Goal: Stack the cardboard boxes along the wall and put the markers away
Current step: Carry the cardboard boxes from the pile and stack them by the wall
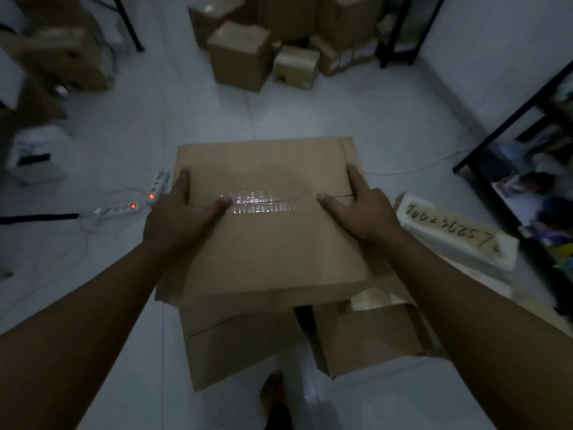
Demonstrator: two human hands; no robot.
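A large brown cardboard box point(266, 243) with clear tape across its top seam fills the middle of the view. My left hand point(183, 212) grips its left edge, thumb lying on the top near the tape. My right hand point(359, 206) grips its right edge, thumb likewise on top. Under the box lie two more cardboard boxes point(235, 339), one of them with loose flaps point(372, 333). Several smaller boxes point(242, 54) are piled against the far wall. No markers are visible.
Two white power strips point(124, 207) with lit orange switches and their cables lie on the white tiled floor at left. A white package with handwritten numbers point(455, 231) sits at right beside a black shelf rack point(524, 169). My bare foot point(273, 389) shows below.
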